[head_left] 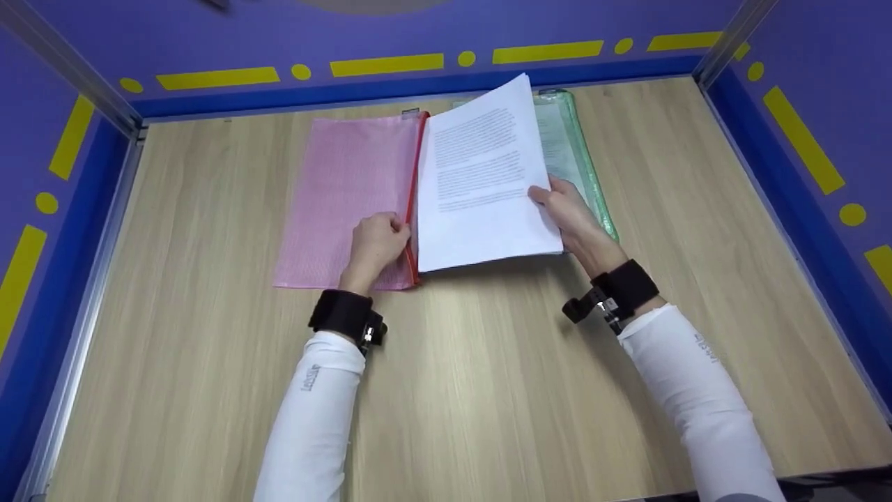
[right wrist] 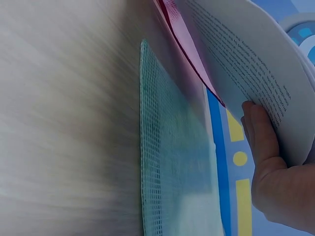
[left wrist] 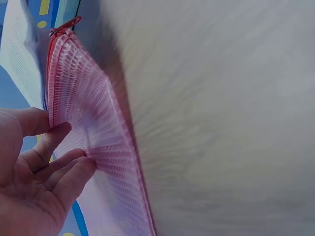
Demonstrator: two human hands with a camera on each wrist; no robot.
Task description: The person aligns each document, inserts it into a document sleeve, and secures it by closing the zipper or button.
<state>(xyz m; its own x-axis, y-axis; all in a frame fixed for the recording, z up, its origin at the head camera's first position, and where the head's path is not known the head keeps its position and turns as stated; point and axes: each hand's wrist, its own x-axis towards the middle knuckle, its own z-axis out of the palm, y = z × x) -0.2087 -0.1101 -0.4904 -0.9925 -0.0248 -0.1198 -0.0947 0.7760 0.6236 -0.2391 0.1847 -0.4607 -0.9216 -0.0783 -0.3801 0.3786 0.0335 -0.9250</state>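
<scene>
My left hand (head_left: 378, 240) pinches the zippered edge of a pink mesh zipper pouch (head_left: 348, 174), which lies on the left; the left wrist view shows thumb and forefinger on its mesh (left wrist: 74, 78). A stack of printed paper (head_left: 481, 167) is gripped at its right edge by my right hand (head_left: 571, 209), thumb on top and fingers beneath. The stack's left edge lies along the pouch's red zipper (head_left: 412, 202). In the right wrist view, the paper (right wrist: 246, 59) is raised above a green mesh pouch (right wrist: 172, 147).
The green mesh pouch (head_left: 585, 153), with printed sheets inside, lies partly under the paper stack. All of this rests on a wooden table (head_left: 453, 390). Blue-purple walls (head_left: 383, 35) with yellow markings border its back and sides.
</scene>
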